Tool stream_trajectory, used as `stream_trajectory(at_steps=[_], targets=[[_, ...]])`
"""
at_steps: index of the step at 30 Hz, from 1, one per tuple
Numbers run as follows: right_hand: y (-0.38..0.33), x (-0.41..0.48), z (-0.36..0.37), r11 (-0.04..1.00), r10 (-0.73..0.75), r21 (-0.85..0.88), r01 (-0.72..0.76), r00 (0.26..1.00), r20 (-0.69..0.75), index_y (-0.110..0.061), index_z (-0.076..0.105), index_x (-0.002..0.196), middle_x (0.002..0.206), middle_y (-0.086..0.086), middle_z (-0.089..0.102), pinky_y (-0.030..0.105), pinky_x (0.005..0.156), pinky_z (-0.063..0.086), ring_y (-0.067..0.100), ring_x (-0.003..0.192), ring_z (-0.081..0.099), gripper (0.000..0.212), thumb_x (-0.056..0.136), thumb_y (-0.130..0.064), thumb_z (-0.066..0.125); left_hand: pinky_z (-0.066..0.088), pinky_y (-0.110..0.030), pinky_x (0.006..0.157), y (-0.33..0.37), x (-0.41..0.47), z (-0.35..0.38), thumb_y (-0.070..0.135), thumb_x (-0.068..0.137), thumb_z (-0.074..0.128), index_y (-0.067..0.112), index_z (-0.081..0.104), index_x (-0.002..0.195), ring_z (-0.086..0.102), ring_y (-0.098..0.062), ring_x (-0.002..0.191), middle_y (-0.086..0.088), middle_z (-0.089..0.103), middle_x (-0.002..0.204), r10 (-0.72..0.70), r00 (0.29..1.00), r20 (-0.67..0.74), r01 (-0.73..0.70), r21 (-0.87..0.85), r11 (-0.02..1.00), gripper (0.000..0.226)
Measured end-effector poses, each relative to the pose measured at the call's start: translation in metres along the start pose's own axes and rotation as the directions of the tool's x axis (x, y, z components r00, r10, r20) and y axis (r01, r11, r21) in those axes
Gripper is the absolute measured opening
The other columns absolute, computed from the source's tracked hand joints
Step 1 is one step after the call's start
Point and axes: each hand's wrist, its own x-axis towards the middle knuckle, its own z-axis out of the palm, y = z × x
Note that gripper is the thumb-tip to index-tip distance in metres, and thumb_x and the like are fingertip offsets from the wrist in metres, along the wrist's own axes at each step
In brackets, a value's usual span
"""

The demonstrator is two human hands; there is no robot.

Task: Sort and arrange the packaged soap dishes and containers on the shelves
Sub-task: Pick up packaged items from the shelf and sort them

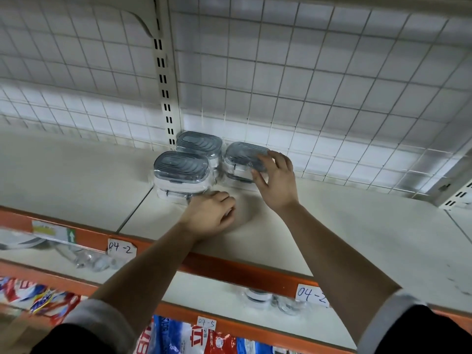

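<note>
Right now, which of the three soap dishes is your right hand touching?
The rightmost soap dish: the right hand grips it; front-left dish and back dish sit leftward.

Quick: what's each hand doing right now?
Left hand: fingers curled beside the front soap dish; grip unclear.
Right hand: grips the right soap dish.

Both arms were stretched forward and up, bare from the rolled sleeves to the wrists. The left hand (212, 213) lay knuckles-up, low and nearer the body, its fingers curled in under the palm and its wrist straight. The right hand (274, 180) reached further out, just beyond and to the right of the left one. Its fingers were spread over the top of a wrapped container (244, 159) and its thumb pressed the near side, gripping it.
</note>
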Motion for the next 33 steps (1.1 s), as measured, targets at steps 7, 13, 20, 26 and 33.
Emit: stream_trajectory(at_steps=[7, 13, 20, 26, 33], targets=[[-0.007, -0.043, -0.028, 0.998, 0.042, 0.046, -0.038, 0.996, -0.077, -0.005, 0.06, 0.123, 0.127, 0.013, 0.055, 0.04, 0.101, 0.04, 0.032, 0.119, 0.046, 0.034, 0.094, -0.022, 0.06, 0.053, -0.039, 0.074, -0.001, -0.003, -0.004, 0.029, 0.092, 0.055, 0.012, 0.066, 0.095, 0.065, -0.029, 0.084, -0.007, 0.069, 0.095, -0.04, 0.999, -0.017, 0.038, -0.097, 0.995, 0.02], [-0.02, -0.099, -0.046, 0.995, 0.1, -0.002, -0.1, 0.991, -0.094, -0.004, 0.062, 0.119, 0.122, 0.013, 0.059, 0.04, 0.099, 0.041, 0.034, 0.116, 0.049, 0.029, 0.093, -0.018, 0.06, 0.053, -0.035, 0.063, 0.021, -0.026, -0.02, 0.04, 0.092, 0.039, 0.017, 0.069, 0.091, 0.067, -0.023, 0.075, 0.001, 0.07, 0.086, -0.012, 0.982, -0.191, -0.019, -0.158, 0.987, 0.038], [-0.052, -0.191, -0.05, 0.995, 0.098, -0.007, -0.099, 0.987, -0.128, -0.002, 0.065, 0.113, 0.118, 0.014, 0.061, 0.034, 0.099, 0.04, 0.035, 0.112, 0.053, 0.025, 0.089, -0.006, 0.061, 0.051, -0.037, 0.083, 0.066, -0.093, -0.01, 0.028, 0.092, 0.05, 0.006, 0.066, 0.113, 0.062, -0.027, 0.095, -0.01, 0.065, 0.106, 0.067, 0.947, -0.314, -0.157, -0.273, 0.949, 0.034], [-0.063, -0.271, -0.05, 0.992, 0.113, -0.029, -0.121, 0.975, -0.194, -0.003, 0.064, 0.109, 0.111, 0.011, 0.062, 0.032, 0.096, 0.04, 0.03, 0.106, 0.053, 0.024, 0.091, -0.016, 0.053, 0.046, -0.042, 0.093, 0.098, -0.149, 0.01, 0.025, 0.093, 0.054, 0.004, 0.065, 0.118, 0.058, -0.03, 0.108, -0.012, 0.062, 0.117, 0.104, 0.941, -0.323, -0.203, -0.292, 0.935, 0.034], [-0.022, -0.338, -0.025, 0.931, 0.361, -0.036, -0.363, 0.931, -0.045, -0.005, 0.062, 0.117, 0.12, 0.011, 0.059, 0.035, 0.093, 0.041, 0.033, 0.111, 0.051, 0.027, 0.091, -0.011, 0.062, 0.05, -0.044, 0.091, 0.118, -0.18, 0.06, 0.03, 0.094, 0.049, 0.001, 0.064, 0.121, 0.06, -0.029, 0.105, -0.013, 0.064, 0.115, 0.031, 0.987, -0.16, -0.086, -0.348, 0.933, 0.042]])
